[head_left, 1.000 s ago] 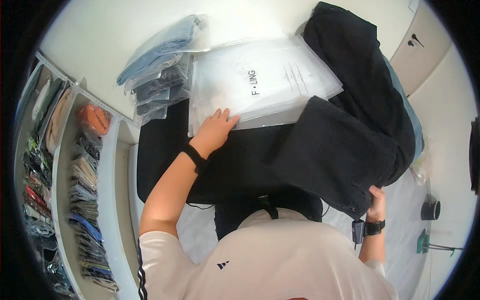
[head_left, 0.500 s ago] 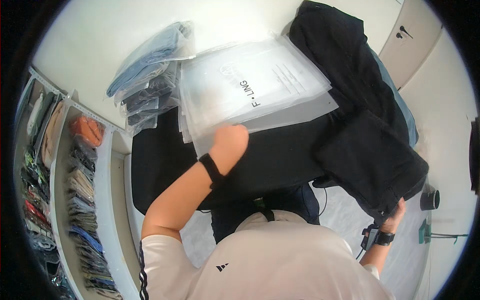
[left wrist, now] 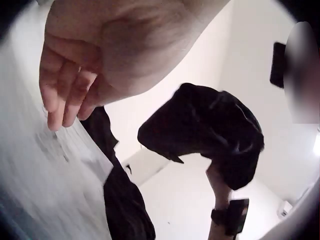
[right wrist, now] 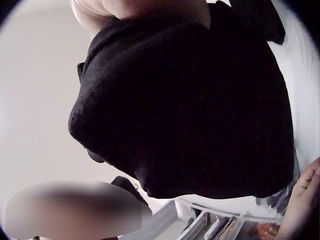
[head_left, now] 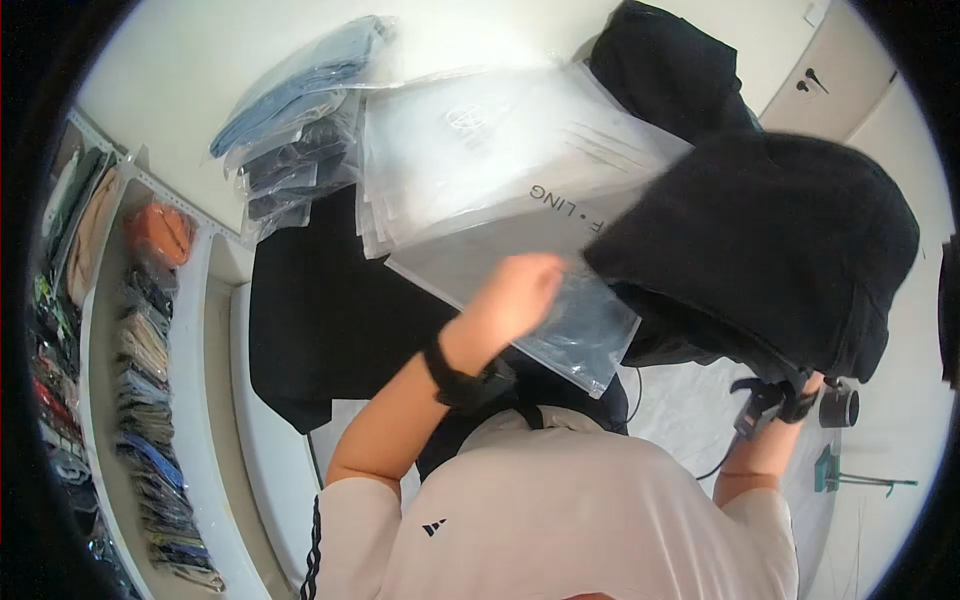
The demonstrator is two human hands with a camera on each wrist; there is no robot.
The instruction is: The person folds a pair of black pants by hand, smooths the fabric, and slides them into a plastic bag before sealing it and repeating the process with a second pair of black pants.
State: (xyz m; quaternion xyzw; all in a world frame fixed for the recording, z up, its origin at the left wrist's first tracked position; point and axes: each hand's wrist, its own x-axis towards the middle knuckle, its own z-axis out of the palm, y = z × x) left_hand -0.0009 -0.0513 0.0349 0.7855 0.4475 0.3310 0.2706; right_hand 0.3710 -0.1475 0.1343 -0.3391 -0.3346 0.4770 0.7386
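My right hand (head_left: pixel 815 383) grips one end of folded black trousers (head_left: pixel 770 240), holding them up at the right over the near table edge. In the right wrist view the dark cloth (right wrist: pixel 190 110) fills the middle, below the hand (right wrist: pixel 145 7). My left hand (head_left: pixel 515 300) is over a frosted plastic bag (head_left: pixel 470 240) with "F·LING" print, whose lower corner reaches past the near table edge. In the left wrist view the left hand's fingers (left wrist: pixel 57 105) extend down at the pale plastic (left wrist: pixel 65 170), grasping nothing visible.
More frosted bags (head_left: pixel 440 130) lie stacked on the black tabletop (head_left: pixel 300 310). Bagged jeans (head_left: pixel 300 90) are piled at the back left. Another dark garment (head_left: pixel 665 65) lies at the back right. Shelves (head_left: pixel 105 330) of bagged clothes stand at the left, a door (head_left: pixel 830 80) at the far right.
The right hand has raised the trousers and carried them right. The left hand has moved right and nearer the body, and the top bag has slid and turned toward the near edge.
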